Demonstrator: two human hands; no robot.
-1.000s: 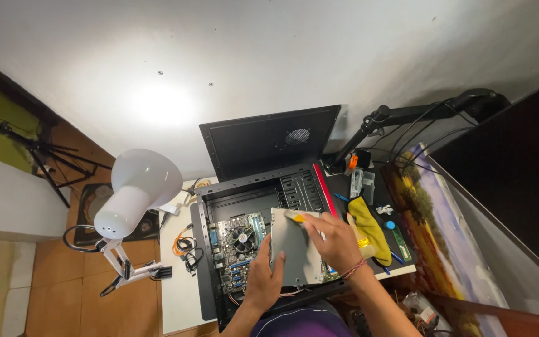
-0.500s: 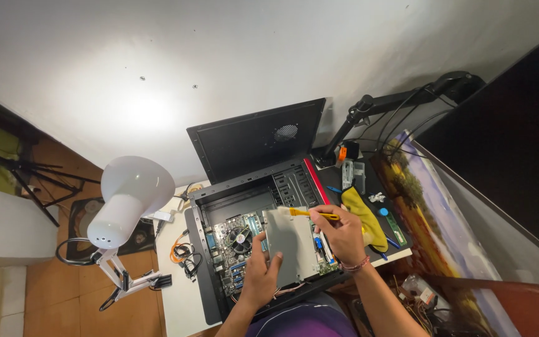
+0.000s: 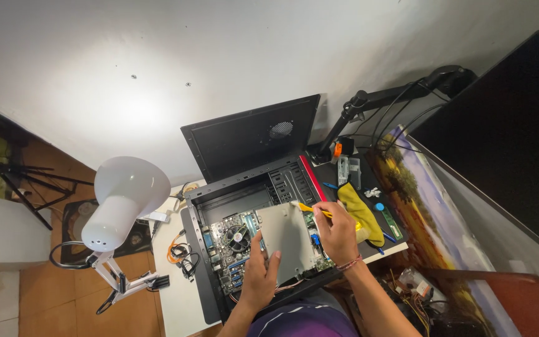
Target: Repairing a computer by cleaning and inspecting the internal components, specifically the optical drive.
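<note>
My right hand (image 3: 338, 234) is closed around a yellow-handled screwdriver (image 3: 314, 210), the tip pointing left at the far corner of the grey metal box (image 3: 289, 240) that sits inside the open computer case (image 3: 202, 237). My left hand (image 3: 258, 274) grips the near edge of that box, fingers spread up its flat face, holding it steady over the circuit board (image 3: 229, 246) with its round fan (image 3: 238, 237).

Against half a second ago, the screwdriver has slid a little left, from the right side of the box toward its far edge, and the left hand has stayed put on the near side. A second ago the right hand lay flatter over the box. I read that as the tool being set on a fastening at that corner, though I cannot see the screw itself.

The box lies tilted, in the middle of the case, to the right of the fan. The removed black side panel (image 3: 251, 140) leans against the wall on the far side. A yellow cloth (image 3: 360, 212) lies just right of the case, and a white desk lamp (image 3: 120, 200) stands well to the left.
</note>
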